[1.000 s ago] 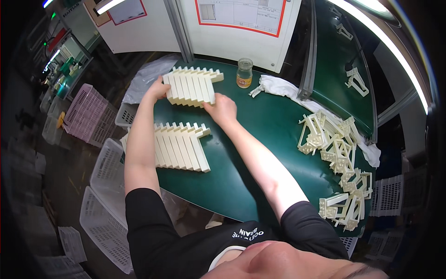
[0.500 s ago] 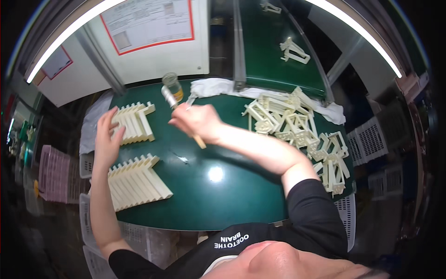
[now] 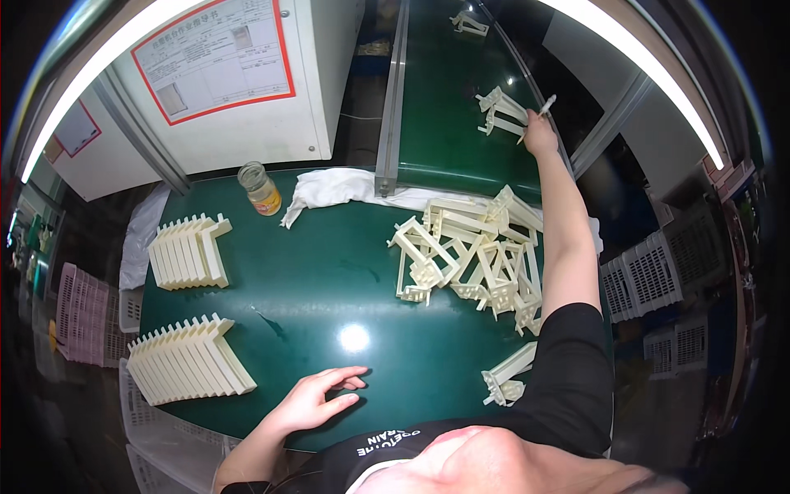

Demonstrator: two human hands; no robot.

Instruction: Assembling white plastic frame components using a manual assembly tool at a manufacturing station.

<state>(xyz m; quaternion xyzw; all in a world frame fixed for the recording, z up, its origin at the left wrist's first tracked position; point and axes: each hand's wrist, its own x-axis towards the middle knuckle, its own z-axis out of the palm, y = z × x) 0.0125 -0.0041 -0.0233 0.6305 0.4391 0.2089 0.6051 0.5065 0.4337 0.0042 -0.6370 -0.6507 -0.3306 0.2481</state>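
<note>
My right hand (image 3: pixel 540 134) reaches far out over the green conveyor belt (image 3: pixel 440 156). It is closed round a thin wooden stick with a white wrapped end (image 3: pixel 548 104). Its fingers are at the edge of a cream plastic frame (image 3: pixel 504 111) on the belt; whether they grip the frame I cannot tell. My left hand (image 3: pixel 321 401), fingers apart and holding nothing, hovers over the near edge of the green table (image 3: pixel 329 288). To its left stands a row of cream plastic parts (image 3: pixel 189 362), packed side by side. Behind it is a shorter row of such parts (image 3: pixel 188 255).
A heap of cream plastic frames (image 3: pixel 473 255) covers the table's right side, with a few more (image 3: pixel 508 379) by my right sleeve. A glass jar with yellowish contents (image 3: pixel 261 191) and a white cloth (image 3: pixel 329 188) lie along the back. Another frame (image 3: pixel 469 25) is farther up the belt.
My right hand has swung from the table's middle to the belt at far right, carrying the stick. My left hand has left the back row and come to the near edge. The view has shifted.
</note>
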